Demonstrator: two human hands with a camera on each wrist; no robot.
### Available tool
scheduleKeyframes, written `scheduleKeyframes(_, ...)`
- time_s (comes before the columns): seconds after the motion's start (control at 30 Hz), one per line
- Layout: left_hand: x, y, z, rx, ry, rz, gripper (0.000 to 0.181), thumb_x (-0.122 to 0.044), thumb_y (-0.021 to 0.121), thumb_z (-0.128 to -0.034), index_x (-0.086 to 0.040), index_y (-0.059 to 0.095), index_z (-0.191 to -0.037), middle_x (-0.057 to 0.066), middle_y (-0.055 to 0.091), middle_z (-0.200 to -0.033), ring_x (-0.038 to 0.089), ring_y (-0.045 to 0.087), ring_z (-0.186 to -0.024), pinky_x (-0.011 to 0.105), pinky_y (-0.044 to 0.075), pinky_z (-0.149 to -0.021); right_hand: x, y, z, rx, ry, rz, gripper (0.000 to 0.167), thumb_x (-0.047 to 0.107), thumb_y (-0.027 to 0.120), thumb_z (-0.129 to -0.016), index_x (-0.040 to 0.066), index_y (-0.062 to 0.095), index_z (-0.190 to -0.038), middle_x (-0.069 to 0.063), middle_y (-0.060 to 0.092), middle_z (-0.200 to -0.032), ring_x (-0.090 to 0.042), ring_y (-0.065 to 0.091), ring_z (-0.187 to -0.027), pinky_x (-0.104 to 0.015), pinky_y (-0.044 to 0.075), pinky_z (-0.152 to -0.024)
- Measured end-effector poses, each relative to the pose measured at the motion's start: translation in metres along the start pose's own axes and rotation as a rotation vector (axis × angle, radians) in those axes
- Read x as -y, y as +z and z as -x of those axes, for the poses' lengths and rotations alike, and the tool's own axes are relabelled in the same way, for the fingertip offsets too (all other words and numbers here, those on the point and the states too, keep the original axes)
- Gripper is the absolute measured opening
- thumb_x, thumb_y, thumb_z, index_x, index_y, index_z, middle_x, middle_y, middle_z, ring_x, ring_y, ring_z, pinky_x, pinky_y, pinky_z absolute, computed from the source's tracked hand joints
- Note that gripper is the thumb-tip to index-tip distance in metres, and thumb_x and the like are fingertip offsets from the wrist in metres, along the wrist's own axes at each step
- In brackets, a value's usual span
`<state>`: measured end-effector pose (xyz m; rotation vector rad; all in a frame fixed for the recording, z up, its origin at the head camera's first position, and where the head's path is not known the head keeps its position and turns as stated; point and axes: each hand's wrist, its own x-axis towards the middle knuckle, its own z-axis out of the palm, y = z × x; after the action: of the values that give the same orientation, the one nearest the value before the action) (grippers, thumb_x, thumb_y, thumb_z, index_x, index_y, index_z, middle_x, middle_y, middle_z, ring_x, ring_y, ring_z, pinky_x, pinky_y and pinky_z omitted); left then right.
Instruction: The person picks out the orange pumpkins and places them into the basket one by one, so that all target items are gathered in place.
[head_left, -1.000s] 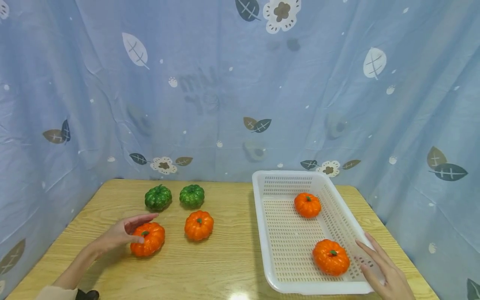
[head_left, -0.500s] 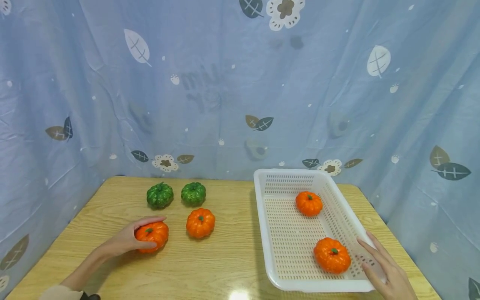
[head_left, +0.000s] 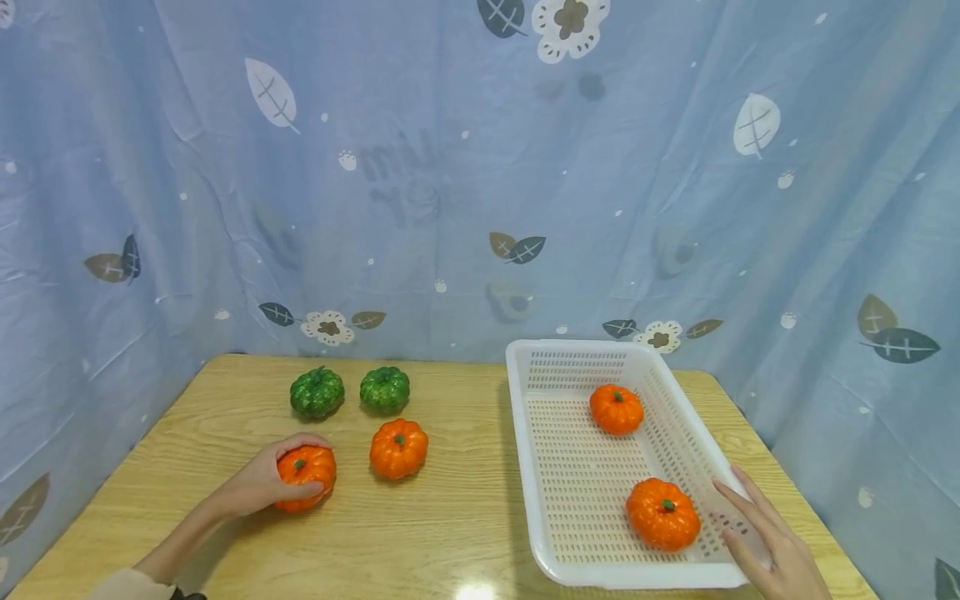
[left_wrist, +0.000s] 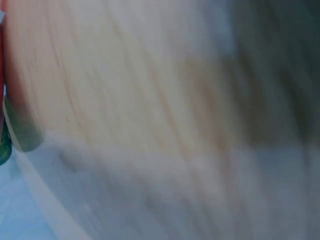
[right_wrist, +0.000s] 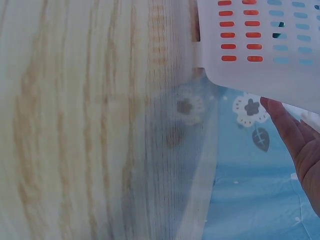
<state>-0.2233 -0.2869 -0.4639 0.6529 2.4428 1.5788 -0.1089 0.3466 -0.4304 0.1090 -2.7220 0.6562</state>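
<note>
At the left of the head view, my left hand (head_left: 258, 483) curls its fingers and thumb round an orange pumpkin (head_left: 315, 468) on the table. A second orange pumpkin (head_left: 399, 449) lies to its right, with two green pumpkins (head_left: 317, 393) (head_left: 385, 390) behind. The white basket (head_left: 531, 500) holds a small orange pumpkin (head_left: 617, 409) and a larger one (head_left: 663, 515). My right hand (head_left: 780, 546), fingers extended, rests at the basket's near right rim; the right wrist view shows that hand (right_wrist: 300, 150) beside the basket wall (right_wrist: 260, 80). The left wrist view is mostly blurred table.
The wooden table (head_left: 442, 533) reaches back to a blue patterned curtain (head_left: 420, 183), which also hangs along both sides. The basket takes up the table's right part.
My left hand has moved right and closed round the orange pumpkin, which has shifted slightly to the right. My right hand has stayed at the basket.
</note>
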Motion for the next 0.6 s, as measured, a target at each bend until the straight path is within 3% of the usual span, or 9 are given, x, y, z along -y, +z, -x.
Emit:
scheduleKeyframes(0.17, -0.009, -0.004, -0.001, -0.013, 0.002, -0.008, 0.049, -0.008, 0.072, -0.0843, 0.003, 0.053, -0.128, 0.019, 0.049, -0.127, 0.013, 0.058, -0.095, 0.032, 0.054, -0.074, 0.0, -0.001, 0.002, 0.003, 0.009, -0.003, 0.043, 0.024, 0.06, -0.094, 0.012, 0.054, -0.134, 0.041, 0.006, -0.142, -0.046, 0.051, -0.108, -0.068, 0.043, -0.069)
scheduleKeyframes(0.33, -0.027, -0.013, -0.011, -0.027, 0.0, -0.039, 0.048, -0.01, 0.073, -0.0841, -0.001, 0.054, -0.127, 0.011, 0.054, -0.12, 0.019, 0.057, -0.097, 0.036, 0.054, -0.073, 0.0, -0.002, 0.002, 0.021, 0.018, -0.002, 0.043, 0.025, 0.058, -0.095, 0.011, 0.053, -0.136, 0.027, 0.009, -0.152, -0.047, 0.048, -0.112, -0.071, 0.04, -0.072)
scheduleKeyframes(0.47, -0.043, -0.016, -0.023, 0.013, 0.013, -0.052, 0.048, -0.012, 0.073, -0.0849, -0.005, 0.054, -0.129, 0.015, 0.051, -0.124, 0.024, 0.056, -0.1, 0.038, 0.054, -0.075, 0.0, -0.002, 0.001, 0.019, 0.016, 0.002, 0.044, 0.025, 0.058, -0.095, 0.012, 0.052, -0.137, 0.023, 0.011, -0.154, -0.047, 0.046, -0.115, -0.072, 0.039, -0.073)
scheduleKeyframes(0.53, -0.052, -0.017, -0.031, 0.043, 0.04, -0.027, 0.048, -0.01, 0.072, -0.0854, -0.006, 0.054, -0.13, 0.016, 0.05, -0.125, 0.026, 0.057, -0.101, 0.039, 0.054, -0.076, -0.001, -0.001, 0.001, 0.008, 0.004, 0.0, 0.044, 0.025, 0.059, -0.095, 0.014, 0.052, -0.137, 0.025, 0.011, -0.153, -0.032, 0.038, -0.131, -0.072, 0.039, -0.074)
scheduleKeyframes(0.6, -0.06, -0.016, -0.04, 0.082, 0.076, -0.002, 0.047, -0.007, 0.07, -0.0862, -0.007, 0.054, -0.13, 0.015, 0.049, -0.126, 0.027, 0.057, -0.101, 0.04, 0.055, -0.077, -0.001, 0.0, 0.001, -0.005, -0.013, -0.008, 0.044, 0.023, 0.059, -0.095, 0.014, 0.053, -0.137, 0.027, 0.012, -0.152, -0.005, 0.023, -0.138, -0.071, 0.038, -0.074)
